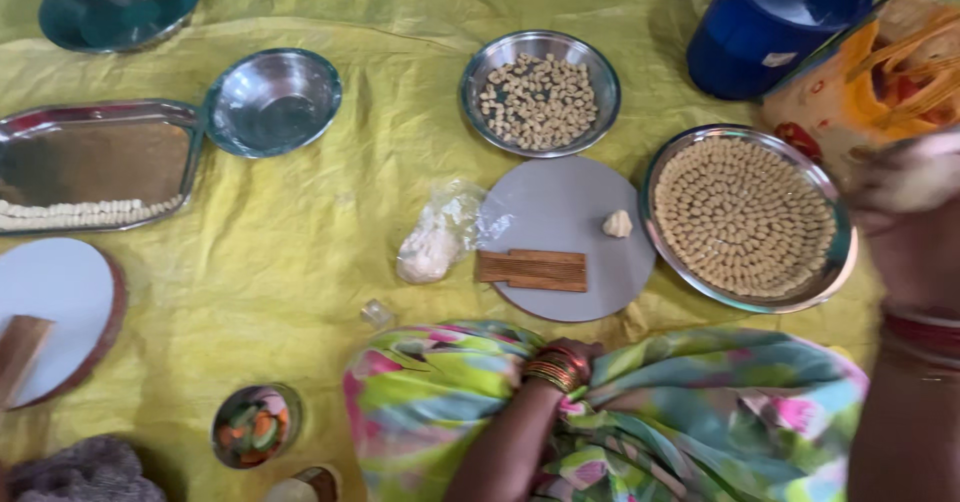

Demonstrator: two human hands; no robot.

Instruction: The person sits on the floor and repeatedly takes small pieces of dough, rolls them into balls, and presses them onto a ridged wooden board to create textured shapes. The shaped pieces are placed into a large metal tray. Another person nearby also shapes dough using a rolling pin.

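Note:
My left hand [572,359], with bangles at the wrist, is closed on the green, pink and blue cloth [700,402] over my lap. My right hand [908,177] is raised at the right edge and blurred, above the rim of a round steel plate [845,252] packed with small shaped dough pieces. Whether its fingers hold anything does not show. In front of me lies a round grey board [560,212] with a ridged wooden block [533,270] and a small dough lump [617,224] on it. A clear bag of dough [432,245] lies left of the board.
Everything rests on a yellow sheet [300,262]. Behind the board is a steel plate of loose pieces [475,92], with a blue jug [770,22] at the back right. To the left are a steel bowl [272,100], a steel tray [95,157], a second round board [55,292] and a small bowl of vegetables [255,424].

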